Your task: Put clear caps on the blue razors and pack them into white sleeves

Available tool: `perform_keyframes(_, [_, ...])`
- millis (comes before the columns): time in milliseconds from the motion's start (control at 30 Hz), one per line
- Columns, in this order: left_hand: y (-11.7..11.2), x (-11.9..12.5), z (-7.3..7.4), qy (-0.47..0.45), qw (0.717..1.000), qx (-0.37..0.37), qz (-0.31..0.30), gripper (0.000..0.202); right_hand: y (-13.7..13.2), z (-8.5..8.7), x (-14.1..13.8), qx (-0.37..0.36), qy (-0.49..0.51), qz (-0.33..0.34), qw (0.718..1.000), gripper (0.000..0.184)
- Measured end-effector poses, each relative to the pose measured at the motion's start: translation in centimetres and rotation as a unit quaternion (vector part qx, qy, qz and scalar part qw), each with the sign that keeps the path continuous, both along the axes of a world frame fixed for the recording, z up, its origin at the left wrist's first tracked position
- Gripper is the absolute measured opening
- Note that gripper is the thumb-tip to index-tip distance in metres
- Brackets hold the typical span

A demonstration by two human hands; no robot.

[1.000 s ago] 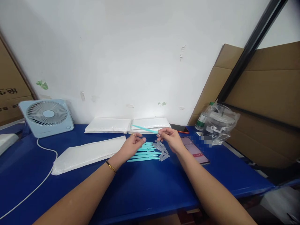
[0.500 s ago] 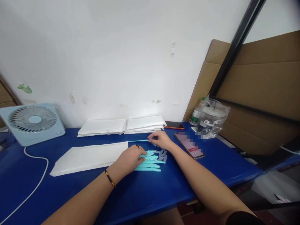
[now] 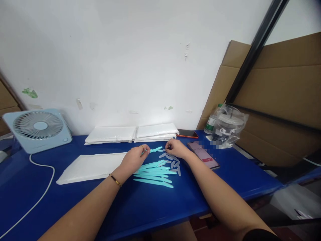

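Observation:
In the head view, my left hand (image 3: 136,157) pinches slim turquoise eyebrow razors (image 3: 157,149), whose ends point right; it looks like two of them crossing. My right hand (image 3: 176,148) is just to the right, its fingertips pressed together. Something small and pale, perhaps a clear cap, shows at those fingertips, but I cannot make it out. Below both hands a pile of turquoise razors (image 3: 155,183) lies fanned on the blue table. Several translucent caps (image 3: 175,164) are scattered to the pile's right. A white padded envelope (image 3: 87,167) lies flat, partly behind my left hand.
Two stacks of white envelopes (image 3: 110,134) lie along the wall. A phone (image 3: 203,155) rests right of my right hand, another phone (image 3: 187,134) behind. A blue fan (image 3: 40,130) with a cable stands left. A bottle (image 3: 210,124) and a bagged cup (image 3: 227,129) stand back right.
My left hand has moved up and back from the pile and now holds turquoise razors. My right hand has shifted slightly right, away from the thin turquoise razor it was touching.

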State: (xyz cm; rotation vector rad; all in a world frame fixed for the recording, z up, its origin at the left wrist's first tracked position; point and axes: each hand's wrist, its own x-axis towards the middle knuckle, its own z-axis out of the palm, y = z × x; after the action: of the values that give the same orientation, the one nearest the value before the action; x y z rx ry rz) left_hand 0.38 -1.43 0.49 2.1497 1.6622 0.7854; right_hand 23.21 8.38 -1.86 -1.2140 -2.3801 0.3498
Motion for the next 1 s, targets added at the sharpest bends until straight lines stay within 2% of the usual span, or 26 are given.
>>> perform_keyframes(167, [0.4,-0.7,-0.1,0.016,1.000,-0.012,0.018,0.027,-0.5,0.6,-0.2,0.021,-0.020,-0.010,1.000,0.009])
perform_keyframes(267, [0.6,-0.8,-0.1,0.051,0.998,-0.013,0.037,0.026,-1.0,1.2,-0.2,0.040,0.000,0.040,0.998,0.013])
perform_keyframes(400, [0.6,-0.8,0.2,0.092,0.995,-0.010,0.043,0.027,-1.9,2.0,-0.4,0.116,0.015,0.117,0.986,0.014])
perform_keyframes(600, [0.6,-0.8,0.2,0.096,0.995,-0.008,0.040,0.027,-2.4,1.9,-1.0,0.192,-0.008,0.146,0.970,0.012])
perform_keyframes(1000, [0.9,-0.3,-0.7,0.070,0.997,0.011,-0.001,0.027,-3.0,1.2,-2.8,0.202,-0.003,0.180,0.963,0.014])
